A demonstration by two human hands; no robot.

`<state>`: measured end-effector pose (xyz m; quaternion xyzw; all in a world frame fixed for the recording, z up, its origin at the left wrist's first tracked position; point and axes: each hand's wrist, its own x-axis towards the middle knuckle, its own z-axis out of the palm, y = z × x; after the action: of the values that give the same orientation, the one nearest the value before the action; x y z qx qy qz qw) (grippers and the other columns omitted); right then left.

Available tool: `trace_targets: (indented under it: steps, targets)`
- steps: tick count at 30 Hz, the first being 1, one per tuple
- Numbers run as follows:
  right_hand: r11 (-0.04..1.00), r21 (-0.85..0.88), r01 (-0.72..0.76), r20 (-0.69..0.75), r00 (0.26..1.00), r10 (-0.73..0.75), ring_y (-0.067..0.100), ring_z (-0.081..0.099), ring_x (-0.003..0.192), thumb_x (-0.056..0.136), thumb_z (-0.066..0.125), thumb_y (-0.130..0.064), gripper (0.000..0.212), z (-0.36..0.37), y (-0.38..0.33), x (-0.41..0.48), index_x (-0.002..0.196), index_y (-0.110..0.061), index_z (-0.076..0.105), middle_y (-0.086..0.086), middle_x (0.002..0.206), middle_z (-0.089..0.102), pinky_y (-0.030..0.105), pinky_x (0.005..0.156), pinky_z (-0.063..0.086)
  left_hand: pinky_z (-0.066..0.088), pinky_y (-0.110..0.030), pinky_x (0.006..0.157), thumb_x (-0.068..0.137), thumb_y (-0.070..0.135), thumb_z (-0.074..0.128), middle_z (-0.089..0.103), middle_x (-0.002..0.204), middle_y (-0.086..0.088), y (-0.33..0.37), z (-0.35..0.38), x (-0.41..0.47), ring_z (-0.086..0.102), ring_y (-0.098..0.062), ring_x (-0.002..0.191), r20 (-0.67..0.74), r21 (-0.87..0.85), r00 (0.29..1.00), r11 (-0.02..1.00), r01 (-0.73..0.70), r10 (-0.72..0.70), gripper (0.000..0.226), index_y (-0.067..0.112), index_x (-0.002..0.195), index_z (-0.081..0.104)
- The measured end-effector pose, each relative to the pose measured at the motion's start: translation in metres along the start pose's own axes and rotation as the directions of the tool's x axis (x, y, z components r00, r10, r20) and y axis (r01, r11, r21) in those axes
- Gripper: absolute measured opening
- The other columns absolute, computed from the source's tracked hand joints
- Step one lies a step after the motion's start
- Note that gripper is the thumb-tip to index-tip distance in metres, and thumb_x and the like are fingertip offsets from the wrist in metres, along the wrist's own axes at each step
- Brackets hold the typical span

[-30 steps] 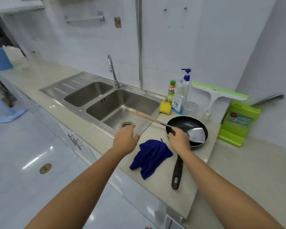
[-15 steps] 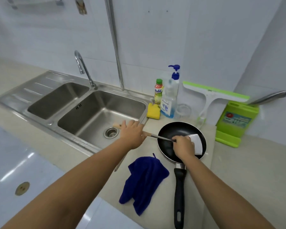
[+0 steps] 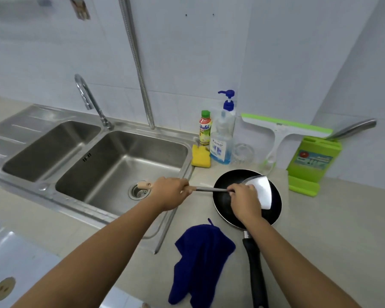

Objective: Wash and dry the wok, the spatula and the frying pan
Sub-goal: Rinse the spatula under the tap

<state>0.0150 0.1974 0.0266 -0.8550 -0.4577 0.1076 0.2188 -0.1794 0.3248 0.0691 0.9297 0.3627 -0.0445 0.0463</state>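
1. left hand (image 3: 170,192) wrapped round the wooden handle of the spatula (image 3: 261,192); handle end sticks out over the right sink basin (image 3: 125,161).
2. right hand (image 3: 246,200) pinches the metal shaft just behind the blade.
3. blade sits over the black frying pan (image 3: 222,201), which rests on the counter (image 3: 331,230) right of the sink.
4. blue cloth (image 3: 198,263) on the counter, just left of the pan handle.

Black frying pan (image 3: 222,203); dark blue cloth (image 3: 200,263); yellow sponge (image 3: 200,156); green squeegee edge (image 3: 285,123).
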Motion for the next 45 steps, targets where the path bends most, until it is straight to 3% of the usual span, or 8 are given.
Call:
trace_targets:
  steps: [6,10,15,26,29,33,37,45]
  targets:
    - [0.986,-0.025,0.162,-0.126,0.978,-0.164,0.023,0.048,0.105,0.097,0.049,-0.018,0.026,0.012,-0.072,0.025,0.114,-0.023,0.067,-0.002,0.111,0.066,0.034,0.089,0.037,0.049,-0.033,0.068,0.097,0.054,0.034,0.067,0.087,0.008,-0.083,-0.003,-0.017,0.064,-0.016,0.080,-0.187,-0.076,0.982,0.997,-0.007,-0.007,0.036,0.030,0.101,0.061]
    - [0.973,-0.019,0.232,-0.081,0.969,-0.232,0.027,0.047,0.108,0.096,0.050,-0.016,0.026,0.049,-0.137,0.058,0.114,-0.022,0.069,0.000,0.111,0.067,0.035,0.088,0.036,0.048,-0.033,0.066,0.095,0.055,0.034,0.069,0.091,0.006,-0.155,-0.006,-0.027,0.066,-0.020,0.086,-0.255,-0.092,0.966,0.995,0.027,-0.050,0.038,0.030,0.102,0.062]
    - [0.973,0.057,0.223,-0.077,0.973,-0.219,0.026,0.048,0.107,0.095,0.052,-0.015,0.024,0.122,-0.228,0.083,0.109,-0.021,0.070,-0.001,0.108,0.068,0.038,0.090,0.042,0.044,-0.029,0.065,0.097,0.053,0.039,0.070,0.093,0.008,-0.263,-0.010,-0.035,0.067,-0.016,0.085,-0.187,-0.097,0.976,0.991,0.094,-0.111,0.034,0.033,0.108,0.064]
    - [0.937,0.201,0.287,0.250,0.909,-0.332,0.025,0.056,0.105,0.091,0.050,-0.007,0.029,0.234,-0.391,0.132,0.107,-0.014,0.073,0.006,0.107,0.069,0.029,0.091,0.042,0.037,-0.027,0.054,0.098,0.054,0.032,0.057,0.079,0.012,-0.434,-0.029,-0.063,0.054,-0.011,0.069,0.002,0.002,0.956,0.956,0.292,-0.292,0.034,0.037,0.103,0.062]
    - [0.952,0.198,0.232,0.364,0.884,-0.292,0.022,0.058,0.114,0.090,0.047,-0.005,0.037,0.239,-0.426,0.158,0.118,-0.015,0.068,0.006,0.124,0.064,0.025,0.092,0.042,0.043,-0.028,0.057,0.097,0.054,0.033,0.058,0.077,0.009,-0.458,-0.033,-0.062,0.058,-0.014,0.070,0.023,0.015,0.946,0.947,0.322,-0.322,0.037,0.034,0.099,0.064]
    - [0.957,0.128,0.261,0.208,0.936,-0.283,0.029,0.032,0.139,0.092,0.045,-0.009,0.054,0.239,-0.480,0.211,0.145,-0.013,0.039,0.005,0.156,0.030,0.038,0.112,0.029,0.046,-0.029,0.061,0.096,0.054,0.035,0.064,0.082,0.005,-0.486,-0.030,-0.057,0.063,-0.018,0.076,0.024,0.002,0.939,0.939,0.344,-0.344,0.040,0.029,0.098,0.067]
    - [0.983,0.102,0.154,0.114,0.980,-0.165,0.036,0.013,0.145,0.096,0.047,-0.016,0.071,0.236,-0.519,0.264,0.154,-0.012,0.008,0.005,0.163,-0.001,0.044,0.118,0.019,0.042,-0.030,0.060,0.097,0.054,0.035,0.066,0.087,0.005,-0.504,-0.032,-0.051,0.057,-0.016,0.072,0.028,-0.015,0.936,0.936,0.351,-0.351,0.040,0.030,0.100,0.067]
    - [0.968,0.204,0.147,-0.048,0.989,-0.140,0.031,0.036,0.134,0.093,0.048,-0.010,0.060,0.263,-0.535,0.283,0.149,-0.010,0.027,0.006,0.151,0.037,0.044,0.112,0.032,0.042,-0.028,0.059,0.096,0.055,0.037,0.064,0.083,0.007,-0.526,-0.030,-0.029,0.059,-0.015,0.073,0.024,0.013,0.936,0.936,0.352,-0.352,0.039,0.031,0.100,0.068]
